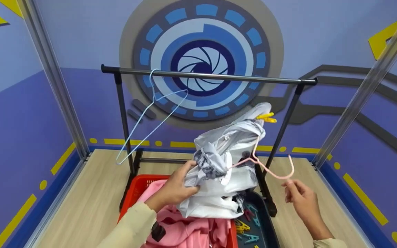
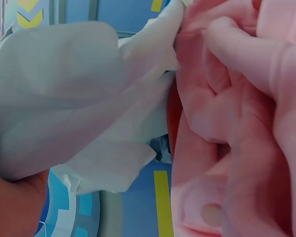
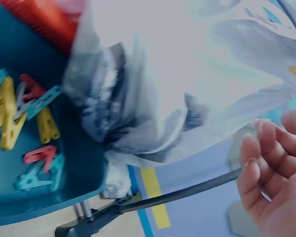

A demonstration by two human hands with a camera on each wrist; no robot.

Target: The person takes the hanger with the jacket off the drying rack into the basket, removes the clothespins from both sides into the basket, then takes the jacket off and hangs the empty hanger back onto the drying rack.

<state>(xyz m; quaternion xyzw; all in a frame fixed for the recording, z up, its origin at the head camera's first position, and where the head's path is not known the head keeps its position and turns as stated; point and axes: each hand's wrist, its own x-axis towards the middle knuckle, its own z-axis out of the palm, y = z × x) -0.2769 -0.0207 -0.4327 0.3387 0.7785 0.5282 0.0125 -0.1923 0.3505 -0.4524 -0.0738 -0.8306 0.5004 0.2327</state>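
My left hand [image 1: 177,186] grips the edge of a white garment [image 1: 215,203] with a dark grey print, held up over the baskets. A pink clothes hanger [image 1: 271,174] sits in the garment, its hook sticking out to the right. At the garment's upper right corner, a yellow clothespin [image 1: 266,117] is clipped. Just below the hanger's hook is my right hand [image 1: 302,199], fingertips close to it. In the right wrist view the fingers of that hand [image 3: 274,173] are loosely bent with nothing between them. White cloth [image 2: 89,98] fills much of the left wrist view.
A black clothes rack [image 1: 226,76] stands behind, with an empty blue hanger [image 1: 152,103] on its bar. Below are a red basket [image 1: 129,193] of pink clothing [image 1: 191,227] and a dark tray [image 3: 84,173] with several coloured clothespins [image 3: 10,118].
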